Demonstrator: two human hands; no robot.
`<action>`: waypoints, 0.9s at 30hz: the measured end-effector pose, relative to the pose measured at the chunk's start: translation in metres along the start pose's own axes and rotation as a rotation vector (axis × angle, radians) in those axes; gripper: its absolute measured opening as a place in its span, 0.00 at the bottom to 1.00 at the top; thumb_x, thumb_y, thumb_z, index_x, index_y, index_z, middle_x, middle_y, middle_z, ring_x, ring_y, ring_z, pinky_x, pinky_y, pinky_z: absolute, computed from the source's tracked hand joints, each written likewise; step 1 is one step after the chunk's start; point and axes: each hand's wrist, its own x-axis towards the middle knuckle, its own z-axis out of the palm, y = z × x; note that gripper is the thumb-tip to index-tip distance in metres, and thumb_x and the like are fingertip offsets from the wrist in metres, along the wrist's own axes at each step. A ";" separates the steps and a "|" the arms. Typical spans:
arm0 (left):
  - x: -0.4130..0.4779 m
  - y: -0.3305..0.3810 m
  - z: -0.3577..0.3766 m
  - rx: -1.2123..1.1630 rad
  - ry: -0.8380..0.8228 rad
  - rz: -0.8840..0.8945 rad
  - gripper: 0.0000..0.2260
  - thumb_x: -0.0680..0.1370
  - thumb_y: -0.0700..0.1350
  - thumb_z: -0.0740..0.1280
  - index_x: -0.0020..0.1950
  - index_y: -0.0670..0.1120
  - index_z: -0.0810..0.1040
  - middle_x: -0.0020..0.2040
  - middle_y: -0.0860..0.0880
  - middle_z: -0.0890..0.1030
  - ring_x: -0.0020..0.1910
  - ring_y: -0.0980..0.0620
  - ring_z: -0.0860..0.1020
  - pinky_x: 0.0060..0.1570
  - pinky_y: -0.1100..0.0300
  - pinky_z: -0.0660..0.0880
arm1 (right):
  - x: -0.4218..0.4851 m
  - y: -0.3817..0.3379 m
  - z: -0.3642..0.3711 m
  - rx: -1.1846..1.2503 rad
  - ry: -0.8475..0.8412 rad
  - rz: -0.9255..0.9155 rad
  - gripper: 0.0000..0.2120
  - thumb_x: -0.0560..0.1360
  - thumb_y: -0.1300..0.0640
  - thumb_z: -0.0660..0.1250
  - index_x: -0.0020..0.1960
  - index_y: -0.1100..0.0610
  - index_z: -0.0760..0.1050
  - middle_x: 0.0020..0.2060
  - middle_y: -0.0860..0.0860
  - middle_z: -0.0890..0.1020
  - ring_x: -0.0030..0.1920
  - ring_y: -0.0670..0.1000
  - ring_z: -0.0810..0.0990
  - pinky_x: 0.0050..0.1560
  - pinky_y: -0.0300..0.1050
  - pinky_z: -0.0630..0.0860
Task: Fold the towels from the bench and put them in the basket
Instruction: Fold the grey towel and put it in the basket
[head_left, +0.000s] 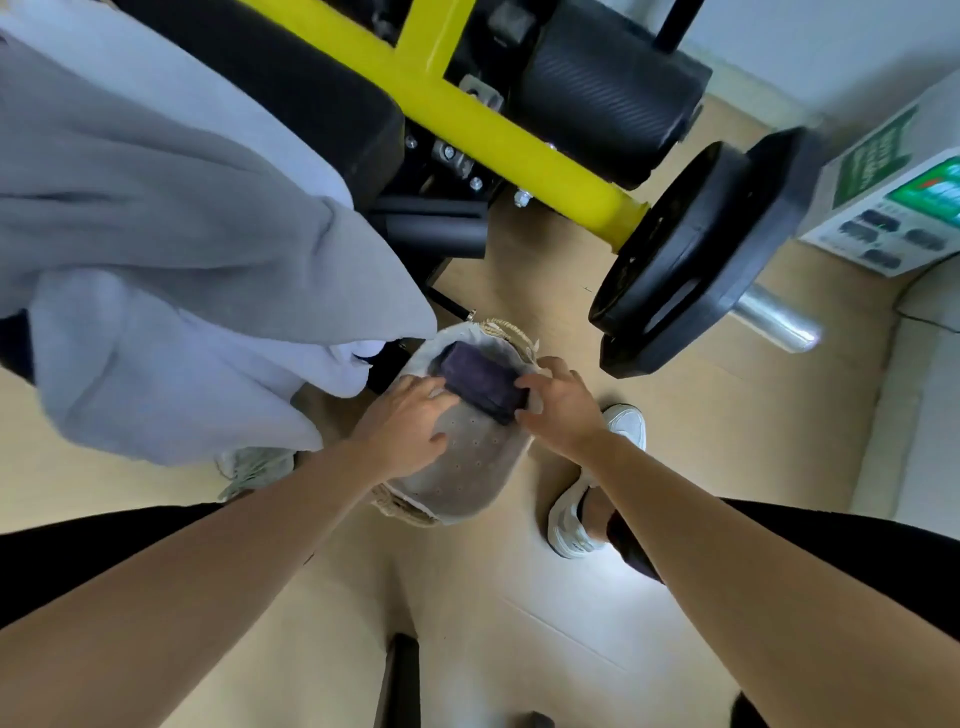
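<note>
A folded dark purple towel (485, 382) lies in the far half of the woven basket (467, 467), which stands on the floor and has a pale grey liner. My left hand (410, 421) rests on the liner at the towel's left end, fingers spread and touching it. At the towel's right end, my right hand (558, 408) has its fingers curled over the edge. A large light grey towel (171, 249) hangs over the black bench (311, 93) at the upper left, its lower corner drooping close to the basket.
The bench's yellow steel frame (498, 124) runs diagonally across the top. A black weight plate on a steel bar (691, 260) sits right of the basket. A white box with green print (893, 197) stands at the far right. My white shoes (576, 519) flank the basket.
</note>
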 end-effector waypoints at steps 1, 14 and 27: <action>-0.013 0.003 -0.011 -0.041 0.032 0.004 0.25 0.79 0.50 0.66 0.77 0.51 0.69 0.76 0.50 0.70 0.74 0.45 0.67 0.67 0.51 0.71 | -0.005 -0.007 -0.009 0.016 0.026 -0.034 0.21 0.72 0.55 0.72 0.64 0.53 0.78 0.66 0.57 0.74 0.64 0.62 0.72 0.64 0.49 0.71; -0.154 -0.016 -0.145 -0.192 0.848 0.024 0.13 0.76 0.51 0.65 0.55 0.48 0.84 0.53 0.53 0.83 0.54 0.48 0.79 0.55 0.51 0.76 | -0.045 -0.169 -0.095 0.366 0.172 -0.413 0.11 0.72 0.50 0.73 0.54 0.48 0.81 0.49 0.45 0.83 0.47 0.47 0.81 0.52 0.53 0.80; -0.134 -0.065 -0.159 -0.029 1.049 -0.108 0.03 0.76 0.46 0.75 0.49 0.50 0.86 0.52 0.50 0.82 0.53 0.43 0.74 0.50 0.47 0.73 | -0.032 -0.227 -0.072 0.288 0.405 -0.501 0.29 0.64 0.43 0.79 0.59 0.53 0.73 0.53 0.48 0.73 0.55 0.50 0.74 0.49 0.43 0.74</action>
